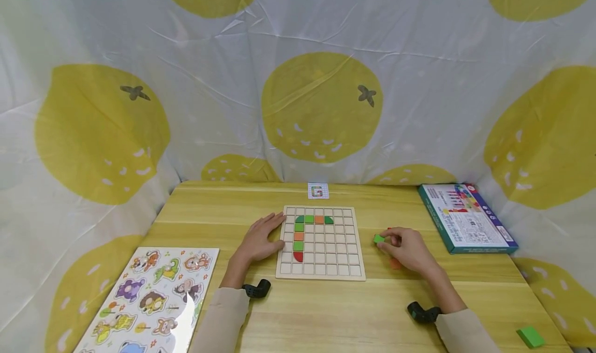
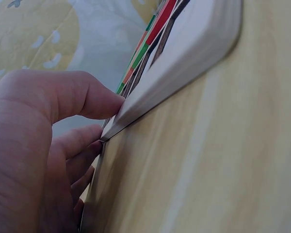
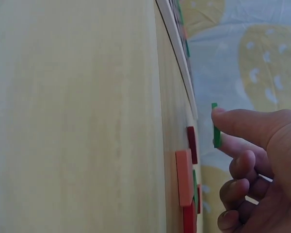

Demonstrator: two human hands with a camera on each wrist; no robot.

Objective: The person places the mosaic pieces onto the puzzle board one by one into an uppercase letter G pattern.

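A wooden grid board [image 1: 321, 277] lies flat in the middle of the table. Its upper-left cells carry a row and a column of green, orange and red tiles, including a green square [image 1: 309, 219] and a red rounded corner piece [image 1: 298, 257]. My left hand [image 1: 258, 240] rests at the board's left side, thumb and fingertips touching its edge. Between thumb and forefinger, my right hand [image 1: 408, 247] pinches a green square tile [image 3: 216, 126], held right of the board. Loose tiles lie by that hand: an orange one [image 3: 184, 177], a dark red one [image 3: 192, 144] and others partly hidden.
Behind the board lies a small pattern card [image 1: 318, 190] showing a G shape. A puzzle box [image 1: 467, 218] occupies the back right, an animal picture board [image 1: 153, 296] the front left. A green block [image 1: 530, 337] sits front right. Lemon-print cloth [image 1: 321, 109] hangs behind the table.
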